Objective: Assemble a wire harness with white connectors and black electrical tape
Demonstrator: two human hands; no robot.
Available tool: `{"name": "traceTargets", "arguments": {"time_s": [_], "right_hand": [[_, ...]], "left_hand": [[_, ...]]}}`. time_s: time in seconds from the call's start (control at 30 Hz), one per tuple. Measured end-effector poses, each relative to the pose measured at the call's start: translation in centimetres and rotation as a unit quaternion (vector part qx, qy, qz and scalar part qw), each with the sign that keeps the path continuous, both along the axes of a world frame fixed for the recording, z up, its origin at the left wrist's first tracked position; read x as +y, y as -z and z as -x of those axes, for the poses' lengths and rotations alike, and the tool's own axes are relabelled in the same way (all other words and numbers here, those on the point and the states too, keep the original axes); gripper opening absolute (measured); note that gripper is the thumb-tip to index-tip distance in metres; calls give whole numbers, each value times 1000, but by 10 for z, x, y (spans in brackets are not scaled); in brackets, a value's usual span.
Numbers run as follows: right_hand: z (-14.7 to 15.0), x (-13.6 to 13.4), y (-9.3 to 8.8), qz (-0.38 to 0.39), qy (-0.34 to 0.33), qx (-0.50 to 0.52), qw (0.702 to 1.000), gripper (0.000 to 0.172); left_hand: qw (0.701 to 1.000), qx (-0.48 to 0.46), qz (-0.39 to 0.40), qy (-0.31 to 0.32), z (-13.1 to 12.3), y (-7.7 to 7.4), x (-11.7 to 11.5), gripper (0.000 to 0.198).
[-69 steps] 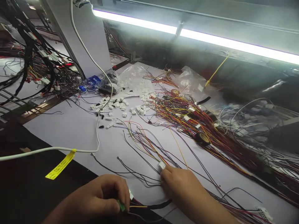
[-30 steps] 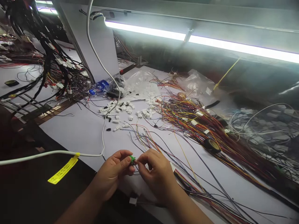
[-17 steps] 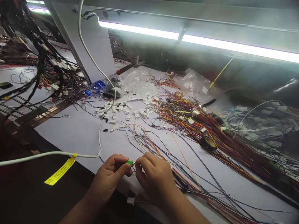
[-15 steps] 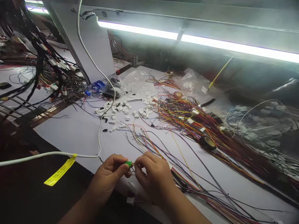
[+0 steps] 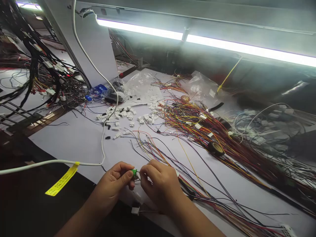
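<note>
Near six o'clock, left hand [image 5: 114, 181]: gripping small green plastic connector [image 5: 134, 172], likely steadying it.
Right hand [image 5: 160, 181]: pinching thin dark wire [image 5: 138, 171].

The left grip [image 5: 112, 182] hides part of the green piece [image 5: 134, 172]. The tag [image 5: 62, 179] has partly blurred print. The right edge cuts off a light tube [image 5: 249, 50].

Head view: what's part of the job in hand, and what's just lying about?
In hand:
- green connector, held in the left hand
- thin wire, apparently pinched by the right hand

Lying about, apparently:
- loose white connectors
- black tape roll
- blue-labelled bottle
- clear plastic bag
</note>
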State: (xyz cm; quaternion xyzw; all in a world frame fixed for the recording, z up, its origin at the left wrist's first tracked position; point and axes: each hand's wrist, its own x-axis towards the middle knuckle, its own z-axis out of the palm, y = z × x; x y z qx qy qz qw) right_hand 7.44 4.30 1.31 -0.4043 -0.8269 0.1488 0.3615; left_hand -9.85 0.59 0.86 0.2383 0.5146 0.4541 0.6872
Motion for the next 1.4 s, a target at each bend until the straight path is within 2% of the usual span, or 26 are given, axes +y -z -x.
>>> {"name": "traceTargets", "arguments": {"time_s": [0.1,0.23,0.33,0.57,0.7,0.83,0.93,1.17,1.4], "right_hand": [[0,-1,1,-12,14,-26,999,13],[0,-1,0,-51,34,-56,997,16],[0,-1,-2,-64,24,-62,996,17],[0,-3,-1,-60,32,-76,995,21],[-2,-1,-2,-27,8,-54,998,20],[-6,0,-7,39,-29,16,999,9],[-7,-1,-9,69,-46,54,995,8],[-6,0,-6,76,-36,60,995,9],[-1,-1,5,70,-35,81,994,10]], "left_hand": [[1000,7,1,6,0,0,2,26],[999,47,-17,6,1,8,-1,21],[997,68,-29,8,2,12,-3,18],[994,96,-33,44,-2,7,-3,21],[993,103,-42,26,1,9,-5,18],[998,49,-37,6,4,8,-5,15],[999,30,-28,4,2,4,-3,16],[1000,10,-13,-17,0,0,-3,17],[999,46,-8,0,1,3,-3,18]]}}
